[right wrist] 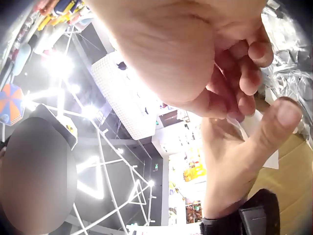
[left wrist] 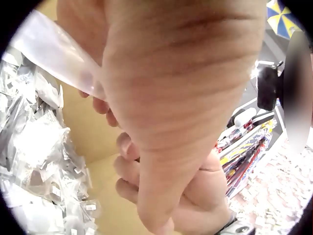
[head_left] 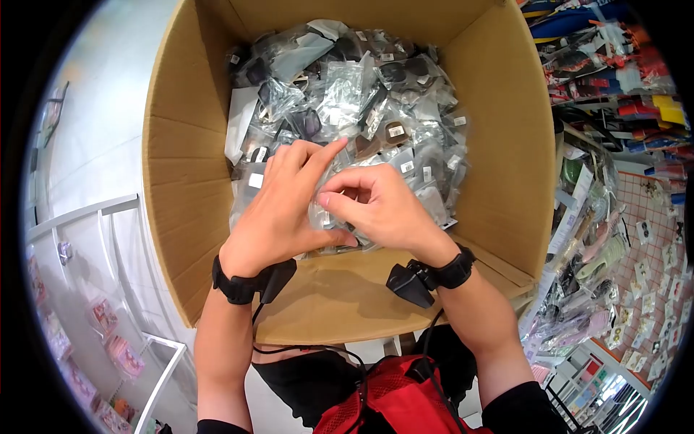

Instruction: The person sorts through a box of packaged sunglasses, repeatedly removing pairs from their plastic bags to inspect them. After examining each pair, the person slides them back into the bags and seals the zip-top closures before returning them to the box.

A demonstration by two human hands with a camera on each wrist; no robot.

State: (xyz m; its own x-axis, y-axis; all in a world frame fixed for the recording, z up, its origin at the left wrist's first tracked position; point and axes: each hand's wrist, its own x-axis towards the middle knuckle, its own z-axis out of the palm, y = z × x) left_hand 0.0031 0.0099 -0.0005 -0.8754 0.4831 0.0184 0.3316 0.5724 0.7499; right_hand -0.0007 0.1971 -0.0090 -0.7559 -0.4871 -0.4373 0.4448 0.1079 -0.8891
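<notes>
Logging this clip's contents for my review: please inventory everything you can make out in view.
Box: 1, brown, centre
Bagged sunglasses: many, mostly dark, inside box
Film: 1, translucent, above box
Rack: at least 1, white, left
Packets: several, pink, lower left
Packaged goods: many, mixed colours, right
Grid: 1, red, right
Cards: many, whitish, on grid
Lights: several, white, overhead
Garment: 1, red, bottom centre
Sleeves: 2, black, bottom
Wrist cameras: 2, black, one per wrist
Left hand: 1, bare, over sunglasses
Right hand: 1, bare, pinching film
</notes>
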